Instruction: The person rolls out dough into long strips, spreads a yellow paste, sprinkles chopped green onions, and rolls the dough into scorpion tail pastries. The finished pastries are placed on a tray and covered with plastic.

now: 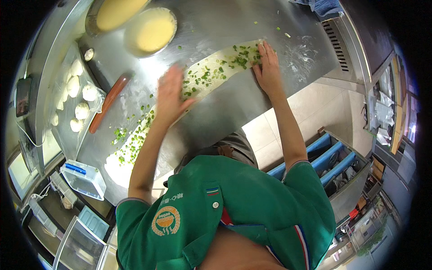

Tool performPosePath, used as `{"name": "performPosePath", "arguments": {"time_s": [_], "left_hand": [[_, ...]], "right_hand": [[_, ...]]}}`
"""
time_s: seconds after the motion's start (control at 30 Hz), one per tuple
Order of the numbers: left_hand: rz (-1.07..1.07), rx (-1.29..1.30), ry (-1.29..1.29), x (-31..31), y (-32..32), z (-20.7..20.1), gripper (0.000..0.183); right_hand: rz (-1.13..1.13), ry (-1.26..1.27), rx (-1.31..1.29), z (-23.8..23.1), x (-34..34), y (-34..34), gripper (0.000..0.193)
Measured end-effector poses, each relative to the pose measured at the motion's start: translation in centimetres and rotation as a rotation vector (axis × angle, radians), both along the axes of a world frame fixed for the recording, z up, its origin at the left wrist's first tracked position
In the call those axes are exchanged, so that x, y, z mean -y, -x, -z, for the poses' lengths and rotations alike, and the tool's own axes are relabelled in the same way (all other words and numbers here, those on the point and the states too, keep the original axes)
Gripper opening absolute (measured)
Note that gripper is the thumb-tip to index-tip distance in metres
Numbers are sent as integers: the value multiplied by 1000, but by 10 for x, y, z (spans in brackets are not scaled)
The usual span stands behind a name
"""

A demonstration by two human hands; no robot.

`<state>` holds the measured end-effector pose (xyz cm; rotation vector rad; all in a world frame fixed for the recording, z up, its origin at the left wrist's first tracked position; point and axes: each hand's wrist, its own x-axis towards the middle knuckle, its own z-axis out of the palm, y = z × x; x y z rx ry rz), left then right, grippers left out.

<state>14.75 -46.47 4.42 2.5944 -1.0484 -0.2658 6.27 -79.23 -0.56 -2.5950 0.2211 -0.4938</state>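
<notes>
A long, thin strip of dough [218,74] lies slantwise across the steel table, strewn with chopped green scallions [128,148]. Over its middle is my left hand [171,96], thumb spread and fingers stretched out. The fingertips are a little blurred, and I cannot tell whether the palm touches the dough. At the strip's far right end my right hand [269,69] rests with straight fingers along the edge and the thumb apart. My left forearm and hand hide part of the strip. A reddish-brown rolling pin [110,102] lies left of the dough.
Two bowls of pale yellow mixture, a nearer bowl [150,33] and a farther bowl [118,13], stand at the back left. Several dough balls [82,110] sit on a plastic-covered tray at left. A clear plastic box [84,180] is nearer me. Flour [303,58] dusts the steel table [216,27].
</notes>
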Motion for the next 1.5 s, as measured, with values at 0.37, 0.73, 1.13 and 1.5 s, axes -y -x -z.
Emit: {"name": "performPosePath", "arguments": {"time_s": [0.37,0.73,1.13,1.5], "left_hand": [[-226,-18,-208,-114,56,15,106],[179,139,188,157,17,53,94],[11,121,39,60,16,40,96],[-142,-4,-55,-72,67,16,92]], "right_hand": [[131,-30,78,13,6,7,55],[10,3,40,-17,-19,22,46],[139,-3,72,1,15,-6,45],[-430,-123,-3,4,-97,-10,66]]}}
